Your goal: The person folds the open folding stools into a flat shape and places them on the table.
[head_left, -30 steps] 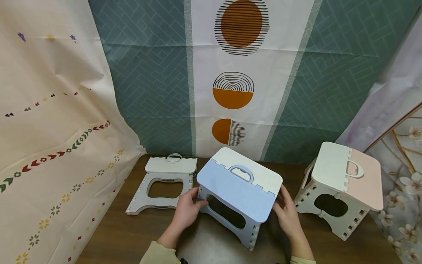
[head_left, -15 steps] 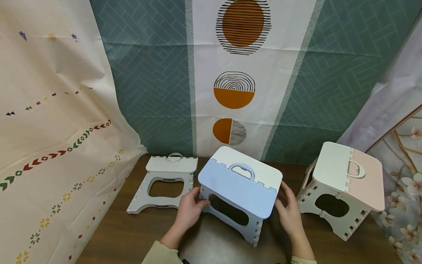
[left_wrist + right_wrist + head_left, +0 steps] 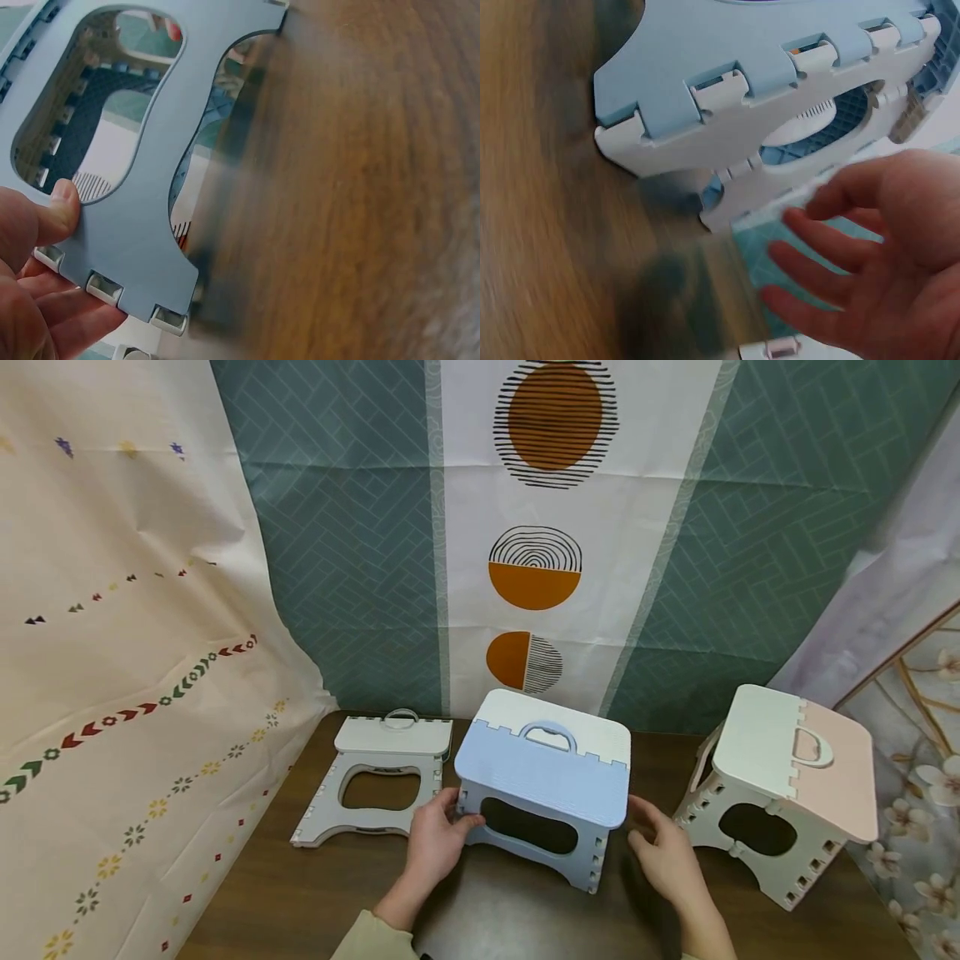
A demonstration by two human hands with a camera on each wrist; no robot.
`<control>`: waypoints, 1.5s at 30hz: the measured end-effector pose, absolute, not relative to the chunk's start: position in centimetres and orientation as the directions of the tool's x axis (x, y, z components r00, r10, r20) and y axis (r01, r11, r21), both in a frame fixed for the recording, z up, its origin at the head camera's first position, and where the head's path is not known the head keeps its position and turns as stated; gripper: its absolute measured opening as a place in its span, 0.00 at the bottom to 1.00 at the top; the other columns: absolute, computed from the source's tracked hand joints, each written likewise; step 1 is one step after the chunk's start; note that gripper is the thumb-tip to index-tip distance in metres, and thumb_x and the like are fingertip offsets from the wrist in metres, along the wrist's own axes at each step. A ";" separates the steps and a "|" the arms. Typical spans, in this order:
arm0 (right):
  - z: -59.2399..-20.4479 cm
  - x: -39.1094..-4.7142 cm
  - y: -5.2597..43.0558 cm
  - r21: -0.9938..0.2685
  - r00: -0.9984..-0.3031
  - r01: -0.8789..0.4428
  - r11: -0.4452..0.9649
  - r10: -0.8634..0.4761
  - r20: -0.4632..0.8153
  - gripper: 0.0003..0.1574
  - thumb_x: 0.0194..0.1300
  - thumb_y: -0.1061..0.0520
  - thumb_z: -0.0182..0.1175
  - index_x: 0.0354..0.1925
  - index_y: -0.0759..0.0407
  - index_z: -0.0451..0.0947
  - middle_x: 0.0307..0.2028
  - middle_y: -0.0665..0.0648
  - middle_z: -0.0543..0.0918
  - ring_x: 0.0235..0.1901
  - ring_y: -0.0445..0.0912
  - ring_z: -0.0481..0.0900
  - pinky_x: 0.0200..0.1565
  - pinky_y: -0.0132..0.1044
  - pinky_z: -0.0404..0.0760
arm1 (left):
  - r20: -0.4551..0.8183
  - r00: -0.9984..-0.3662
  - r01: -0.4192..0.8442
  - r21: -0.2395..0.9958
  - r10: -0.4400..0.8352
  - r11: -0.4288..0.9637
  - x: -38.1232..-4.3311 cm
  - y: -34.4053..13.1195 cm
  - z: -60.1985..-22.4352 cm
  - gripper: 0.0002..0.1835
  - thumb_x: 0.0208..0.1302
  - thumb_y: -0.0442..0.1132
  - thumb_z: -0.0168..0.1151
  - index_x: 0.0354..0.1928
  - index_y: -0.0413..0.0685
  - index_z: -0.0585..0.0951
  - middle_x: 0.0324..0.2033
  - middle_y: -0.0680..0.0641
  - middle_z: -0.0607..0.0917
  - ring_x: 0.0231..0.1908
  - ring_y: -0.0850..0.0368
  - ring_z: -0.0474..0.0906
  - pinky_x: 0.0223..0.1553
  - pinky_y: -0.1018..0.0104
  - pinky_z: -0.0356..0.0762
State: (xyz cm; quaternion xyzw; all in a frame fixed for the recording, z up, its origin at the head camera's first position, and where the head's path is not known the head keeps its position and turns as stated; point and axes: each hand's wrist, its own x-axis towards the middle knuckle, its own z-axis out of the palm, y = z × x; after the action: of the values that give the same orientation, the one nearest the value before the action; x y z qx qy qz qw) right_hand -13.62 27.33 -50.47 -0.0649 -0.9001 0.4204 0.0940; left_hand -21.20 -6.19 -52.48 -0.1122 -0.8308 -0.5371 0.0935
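Note:
A blue and white folding step stool [image 3: 543,772] stands unfolded on the table in the middle of the head view, its handle [image 3: 550,732] on top. My left hand [image 3: 435,835] grips its left leg edge. In the left wrist view the thumb [image 3: 64,210] lies on the blue front panel [image 3: 142,232] by the oval opening, with the other fingers behind. My right hand [image 3: 663,852] is off the stool's right side, fingers spread and loosely bent. In the right wrist view a gap shows between these fingers [image 3: 817,262] and the white side panel [image 3: 727,142].
A partly folded white and grey stool [image 3: 390,735] lies flat on the wooden table [image 3: 300,893] at left. An unfolded white and pink stool [image 3: 795,777] stands at right, close to my right hand. A patterned curtain [image 3: 345,552] hangs behind the table.
The blue and white stool has turned so its front faces me more squarely, its right end shifting back and left. My right hand has come away from its right edge; my left keeps its grip.

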 end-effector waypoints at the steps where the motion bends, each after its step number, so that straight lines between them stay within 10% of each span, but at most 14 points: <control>1: -50.5 -13.4 27.5 -0.751 -0.984 0.042 0.658 0.157 0.083 0.32 0.66 0.66 0.56 0.68 0.66 0.67 0.61 0.68 0.76 0.59 0.63 0.75 0.57 0.59 0.73 | 0.278 -0.957 0.288 0.872 0.085 0.396 -21.1 -6.1 -52.5 0.19 0.50 0.37 0.79 0.45 0.47 0.84 0.36 0.52 0.88 0.38 0.61 0.85 0.35 0.67 0.81; 9: -51.3 -12.9 28.8 -0.743 -0.987 0.016 0.669 -0.108 -0.119 0.49 0.55 0.47 0.75 0.68 0.65 0.68 0.56 0.61 0.81 0.54 0.57 0.79 0.54 0.57 0.76 | 0.252 -0.962 0.274 0.889 0.105 0.368 -20.5 -5.5 -52.5 0.20 0.49 0.45 0.80 0.43 0.53 0.84 0.36 0.55 0.89 0.37 0.62 0.86 0.34 0.68 0.81; 45: -53.1 -15.5 27.5 -0.740 -0.988 0.135 0.658 0.146 -0.050 0.49 0.40 0.43 0.82 0.57 0.58 0.76 0.46 0.55 0.85 0.43 0.49 0.83 0.45 0.49 0.80 | 0.135 -0.933 0.293 0.822 0.333 0.488 -21.3 -5.7 -54.5 0.23 0.55 0.46 0.77 0.50 0.44 0.83 0.41 0.52 0.87 0.40 0.60 0.82 0.39 0.66 0.80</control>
State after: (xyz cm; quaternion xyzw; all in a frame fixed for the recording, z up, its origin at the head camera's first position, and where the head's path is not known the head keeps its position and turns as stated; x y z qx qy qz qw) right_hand -15.53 27.47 -53.09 -0.0771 -0.9106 0.4060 0.0068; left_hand -21.33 -5.75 -54.54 -0.1815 -0.8624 -0.4722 -0.0214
